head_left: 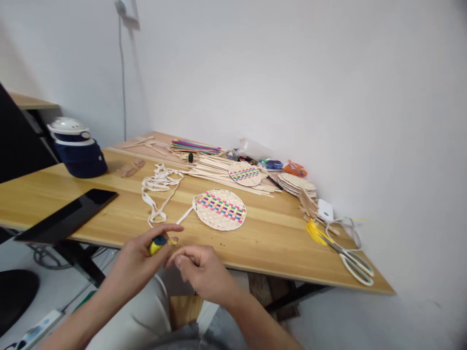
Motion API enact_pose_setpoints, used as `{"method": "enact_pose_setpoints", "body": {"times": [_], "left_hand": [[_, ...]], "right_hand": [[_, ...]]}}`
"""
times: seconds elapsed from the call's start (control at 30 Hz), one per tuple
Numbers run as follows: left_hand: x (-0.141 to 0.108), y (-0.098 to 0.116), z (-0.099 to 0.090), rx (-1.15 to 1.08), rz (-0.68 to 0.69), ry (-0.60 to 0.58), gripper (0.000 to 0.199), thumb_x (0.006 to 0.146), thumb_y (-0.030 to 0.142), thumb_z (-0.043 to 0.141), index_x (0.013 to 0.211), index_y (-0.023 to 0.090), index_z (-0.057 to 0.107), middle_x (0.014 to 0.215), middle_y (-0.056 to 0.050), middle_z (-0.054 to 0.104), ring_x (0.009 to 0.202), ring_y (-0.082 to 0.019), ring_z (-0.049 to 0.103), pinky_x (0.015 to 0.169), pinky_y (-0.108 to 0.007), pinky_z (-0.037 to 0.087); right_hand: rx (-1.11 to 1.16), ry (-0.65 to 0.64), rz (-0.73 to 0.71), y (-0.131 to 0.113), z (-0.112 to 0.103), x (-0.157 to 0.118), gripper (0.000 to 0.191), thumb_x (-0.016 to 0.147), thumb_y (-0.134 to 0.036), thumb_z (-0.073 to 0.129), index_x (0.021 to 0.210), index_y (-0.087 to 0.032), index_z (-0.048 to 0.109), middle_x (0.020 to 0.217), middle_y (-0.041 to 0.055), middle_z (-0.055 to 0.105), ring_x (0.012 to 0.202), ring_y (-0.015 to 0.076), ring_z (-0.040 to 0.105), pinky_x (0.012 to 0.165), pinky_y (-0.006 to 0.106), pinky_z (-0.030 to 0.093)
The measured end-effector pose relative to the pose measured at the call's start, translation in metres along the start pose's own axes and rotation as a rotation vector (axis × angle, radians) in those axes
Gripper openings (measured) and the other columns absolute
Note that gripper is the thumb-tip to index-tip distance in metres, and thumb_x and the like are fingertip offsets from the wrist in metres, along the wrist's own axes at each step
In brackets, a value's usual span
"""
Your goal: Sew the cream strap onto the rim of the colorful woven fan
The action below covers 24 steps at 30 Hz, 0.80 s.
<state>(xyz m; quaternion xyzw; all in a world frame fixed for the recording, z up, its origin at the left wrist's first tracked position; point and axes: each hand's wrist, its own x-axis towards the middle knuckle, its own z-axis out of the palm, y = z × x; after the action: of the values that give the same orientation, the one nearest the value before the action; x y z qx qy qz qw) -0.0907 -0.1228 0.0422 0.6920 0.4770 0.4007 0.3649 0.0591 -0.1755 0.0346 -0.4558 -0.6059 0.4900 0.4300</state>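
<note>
My left hand (148, 250) is curled around a spool of yellow thread (156, 244) with a dark blue end, its index finger stretched out to the right. A loose bit of yellow thread (172, 240) shows at the fingertips and runs toward my right hand (204, 270). The right fingers are closed in a pinch at the thread, close beside the left hand, just off the table's front edge. Beyond the hands lies a round woven mat (221, 210) with a coloured checked band. White cloth tape (162, 182) lies in a loose heap left of it, one strip reaching the mat's edge.
Yellow-wrapped scissors (346, 255) lie on the right of the wooden table (277, 243). Behind are a second woven mat (244, 174), pale strips (207, 167), and a stack of round pieces (295, 183). A black tablet (69, 214) and a blue jug (78, 150) stand left.
</note>
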Motion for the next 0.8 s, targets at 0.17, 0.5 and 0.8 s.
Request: {"method": "enact_pose_setpoints", "body": {"times": [0.17,0.5,0.8], "left_hand": [[-0.007,-0.004,0.018,-0.289,-0.259,-0.176,0.05,0.074,0.05,0.061,0.11,0.015,0.065,0.05,0.005,0.049,0.043,-0.011,0.04,0.045,-0.023,0.033],[-0.025,-0.016,0.031,-0.625,-0.434,-0.296,0.074,0.072,0.054,0.065,0.131,0.014,0.045,0.042,0.014,0.029,0.037,-0.006,0.02,0.035,-0.018,0.021],[-0.021,-0.048,0.04,-0.56,-0.405,-0.148,0.075,0.07,0.057,0.062,0.131,0.016,0.048,0.038,0.013,0.031,0.033,-0.008,0.022,0.034,-0.02,0.023]], "right_hand": [[-0.029,0.106,-0.006,0.013,-0.009,-0.001,0.023,0.084,-0.03,0.048,0.068,-0.018,0.06,0.055,-0.0046,0.043,0.048,0.009,0.033,0.048,0.022,0.026],[-0.03,0.1,0.11,0.044,-0.012,0.0,0.03,0.085,-0.046,0.047,0.069,-0.021,0.053,0.045,-0.0084,0.031,0.04,0.0092,0.024,0.042,0.024,0.017],[-0.111,0.008,0.099,0.063,-0.01,0.011,0.037,0.086,-0.053,0.046,0.075,-0.02,0.057,0.052,-0.0064,0.032,0.046,0.0101,0.026,0.045,0.023,0.02]]}}
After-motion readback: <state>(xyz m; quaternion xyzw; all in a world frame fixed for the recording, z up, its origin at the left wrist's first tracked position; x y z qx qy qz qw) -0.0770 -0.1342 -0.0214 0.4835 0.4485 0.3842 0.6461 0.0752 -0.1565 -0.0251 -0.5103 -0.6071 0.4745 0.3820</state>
